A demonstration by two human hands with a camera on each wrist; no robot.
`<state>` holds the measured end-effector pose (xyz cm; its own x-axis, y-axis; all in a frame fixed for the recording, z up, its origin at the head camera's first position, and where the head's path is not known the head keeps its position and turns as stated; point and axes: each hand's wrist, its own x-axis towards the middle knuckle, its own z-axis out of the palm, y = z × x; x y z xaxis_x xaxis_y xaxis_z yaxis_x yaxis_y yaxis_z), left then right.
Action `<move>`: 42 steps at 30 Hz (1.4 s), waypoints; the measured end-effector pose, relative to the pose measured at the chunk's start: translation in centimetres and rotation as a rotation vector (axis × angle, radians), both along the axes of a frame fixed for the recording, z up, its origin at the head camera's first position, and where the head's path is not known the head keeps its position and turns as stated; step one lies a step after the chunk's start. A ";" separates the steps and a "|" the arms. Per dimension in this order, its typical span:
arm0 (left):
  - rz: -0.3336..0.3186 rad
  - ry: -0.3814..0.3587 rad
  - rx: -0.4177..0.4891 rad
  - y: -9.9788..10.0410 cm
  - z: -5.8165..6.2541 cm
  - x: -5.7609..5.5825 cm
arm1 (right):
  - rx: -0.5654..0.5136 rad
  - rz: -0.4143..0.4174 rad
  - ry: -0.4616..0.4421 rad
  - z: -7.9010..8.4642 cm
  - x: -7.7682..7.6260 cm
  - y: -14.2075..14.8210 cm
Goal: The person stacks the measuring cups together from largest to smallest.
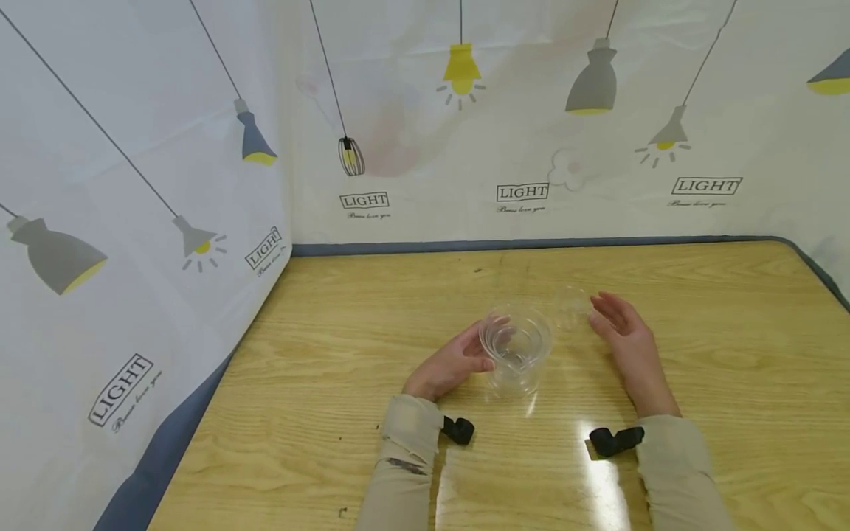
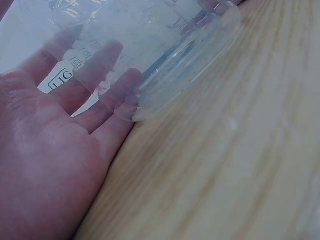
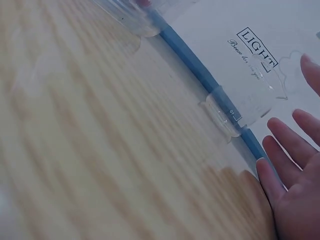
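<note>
In the head view, clear beakers [image 1: 524,346], which look nested from their several rims, stand upright on the table. My left hand [image 1: 454,361] holds them from the left, thumb at the near side and fingers round the far side. Those fingers show through the clear wall [image 2: 175,55] in the left wrist view. A smaller clear beaker [image 1: 571,310] with a pouring lip stands farther back to the right. Beside it is my right hand [image 1: 627,339], fingers loosely extended and holding nothing. The right wrist view shows a gap between that hand and the small beaker [image 3: 225,112], which bears printed marks.
The wood-grain table [image 1: 319,369] runs back to a white cloth [image 1: 425,147] printed with lamps and the word LIGHT. Another side of this cloth [image 1: 166,147] rises along the table's left edge. Small black devices [image 1: 460,431] sit at both wrists.
</note>
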<state>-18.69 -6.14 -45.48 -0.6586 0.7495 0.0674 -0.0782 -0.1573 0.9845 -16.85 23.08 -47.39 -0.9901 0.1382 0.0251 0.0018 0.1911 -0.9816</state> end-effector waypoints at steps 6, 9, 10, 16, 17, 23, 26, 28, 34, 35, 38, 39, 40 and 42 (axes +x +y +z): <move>-0.001 -0.018 0.004 -0.2 -0.2 -0.1 | 0.051 0.033 -0.045 0.0 -0.2 -0.3; -0.003 -0.012 -0.005 -0.3 -0.2 -0.2 | 0.062 0.035 -0.059 0.0 -0.3 -0.6; -0.005 -0.007 -0.005 -0.3 -0.2 -0.2 | 0.072 0.035 -0.064 0.0 -0.3 -0.7; -0.001 0.007 -0.009 -0.3 -0.2 -0.2 | 0.130 0.031 -0.076 0.2 -0.5 -0.9; 0.002 0.006 -0.009 -0.2 -0.2 -0.1 | 0.131 0.030 -0.071 0.2 -0.6 -0.9; -0.011 -0.005 -0.011 -0.1 -0.1 -0.2 | 0.141 0.032 -0.045 0.2 -1.0 -0.9; -0.017 -0.014 -0.001 -0.1 -0.1 -0.3 | 0.144 0.025 -0.038 0.2 -1.1 -1.0; -0.014 -0.022 0.014 -0.1 -0.4 -0.4 | 0.140 0.023 -0.030 0.2 -1.3 -1.1; -0.019 -0.043 0.044 -0.1 -0.6 -0.4 | 0.138 0.031 -0.006 0.0 -1.8 -1.2; -0.020 -0.044 0.044 -0.1 -0.3 -0.3 | 0.140 0.033 -0.002 0.0 -1.8 -1.2; -0.026 -0.042 0.039 -0.1 -0.1 -0.2 | 0.145 0.038 0.005 0.0 -1.8 -1.2; -0.025 -0.039 0.036 -0.1 -0.1 -0.2 | 0.148 0.037 0.007 0.0 -1.8 -1.2; -0.028 -0.036 0.036 -0.1 -0.1 -0.2 | 0.152 0.038 0.009 0.0 -1.8 -1.2; -0.028 -0.032 0.028 -0.2 -0.2 -0.2 | 0.155 0.039 0.008 -0.1 -1.8 -1.2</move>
